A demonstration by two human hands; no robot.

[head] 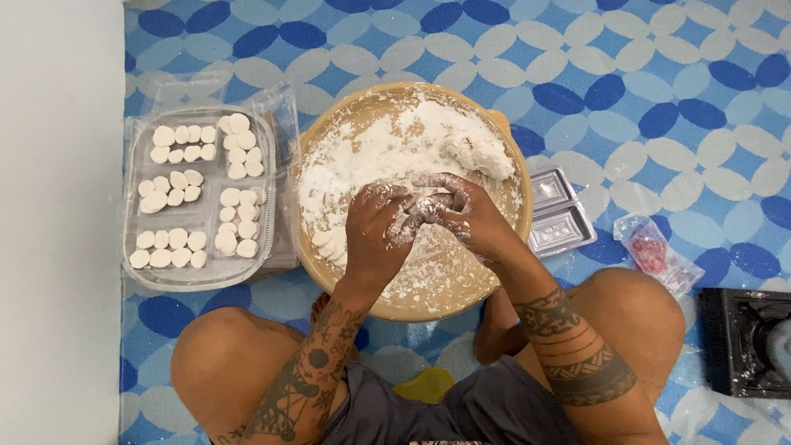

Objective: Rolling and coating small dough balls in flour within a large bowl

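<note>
Person sits cross-legged on a patterned floor mat (659, 82), knees at the bottom of view, both forearms reaching forward into a big tan bowl (503, 140) between the legs. Left hand (375, 227) and right hand (470, 216) meet over the bowl's middle, both caked in white flour, fingers curled in and pinched together on a small dough piece (418, 208) held between them; most of it is covered by fingers, so its exact shape can't be told. What shows looks stretched left-right between the two hands, long axis roughly across the view, ends pointing toward each palm. Judgement: step in hand looks like shaping or pinching off a portion; best done with light even pressure from both sides, keeping it over the bowl so loose flour drops back in, fingers well dusted so it doesn't stick, size matched to the finished ones. Just left of the left hand, a short row of shaped pieces (329, 241) lies in the flour by the bowl's near-left wall. Further back, the main dough lump (478, 148) sits at the far-right of the bowl, elongated, long axis slanting from upper left to lower right. Left of the bowl, a clear tray (132, 272) with compartments holds white pieces (177, 238) in rows. Right of the bowl: small silver mould (559, 213), then a plastic bag (659, 255) with something red, a black tray (746, 342) at the right edge.
</note>
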